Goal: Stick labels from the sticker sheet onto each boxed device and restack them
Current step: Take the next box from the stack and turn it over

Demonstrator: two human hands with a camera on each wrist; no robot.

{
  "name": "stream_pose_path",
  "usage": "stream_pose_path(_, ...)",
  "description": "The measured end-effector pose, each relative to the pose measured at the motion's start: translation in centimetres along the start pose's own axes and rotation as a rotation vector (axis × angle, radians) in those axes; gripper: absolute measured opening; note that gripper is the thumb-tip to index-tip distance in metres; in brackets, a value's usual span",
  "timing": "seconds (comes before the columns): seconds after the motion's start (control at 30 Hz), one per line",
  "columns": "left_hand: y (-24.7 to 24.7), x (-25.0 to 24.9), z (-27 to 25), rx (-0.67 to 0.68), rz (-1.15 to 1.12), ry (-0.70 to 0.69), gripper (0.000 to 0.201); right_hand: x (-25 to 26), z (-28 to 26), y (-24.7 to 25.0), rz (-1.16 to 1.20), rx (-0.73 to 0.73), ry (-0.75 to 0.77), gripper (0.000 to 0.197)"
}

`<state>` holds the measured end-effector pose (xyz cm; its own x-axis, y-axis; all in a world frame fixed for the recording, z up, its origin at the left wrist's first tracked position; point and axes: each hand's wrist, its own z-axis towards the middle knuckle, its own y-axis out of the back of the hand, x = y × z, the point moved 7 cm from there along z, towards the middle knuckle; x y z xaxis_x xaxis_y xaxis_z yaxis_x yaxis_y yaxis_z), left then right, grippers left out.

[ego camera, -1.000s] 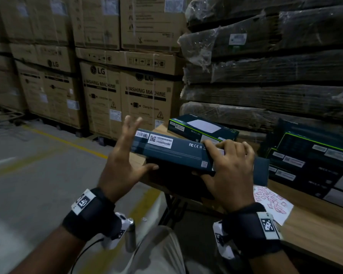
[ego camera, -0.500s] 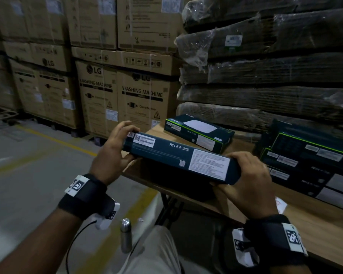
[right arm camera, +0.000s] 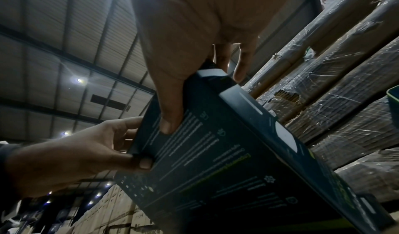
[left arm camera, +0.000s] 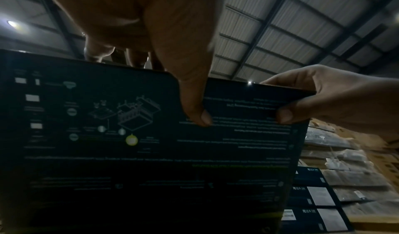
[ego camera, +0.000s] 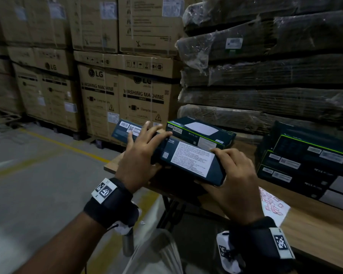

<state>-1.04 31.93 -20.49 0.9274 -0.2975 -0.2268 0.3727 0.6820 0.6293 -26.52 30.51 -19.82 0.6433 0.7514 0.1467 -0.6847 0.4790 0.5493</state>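
The left hand (ego camera: 139, 155) holds the left part of a dark boxed device (ego camera: 186, 161), fingers spread over its top edge and thumb pressed on the underside. The box is held up on edge above the tabletop (ego camera: 315, 230). The right hand (ego camera: 234, 184) clamps the box's right end. Right of it, the sticker sheet (ego camera: 273, 204) lies flat beside stacked boxes (ego camera: 309, 167).

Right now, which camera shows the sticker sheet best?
The head view: the sticker sheet lies on the table, partly behind the right hand. Neither wrist view shows it; the held box fills them.
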Motion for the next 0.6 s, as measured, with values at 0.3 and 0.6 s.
stream_pose_path(0.3,0.1,-0.3,-0.1,-0.041,-0.135,0.004,0.081,-0.5,-0.4,0.3,0.067,-0.004,-0.024,0.076)
stream_pose_path(0.6,0.2,0.1,-0.5,-0.051,-0.274,0.009,0.072,-0.7,-0.2,1.3,0.2,-0.04,-0.035,0.077)
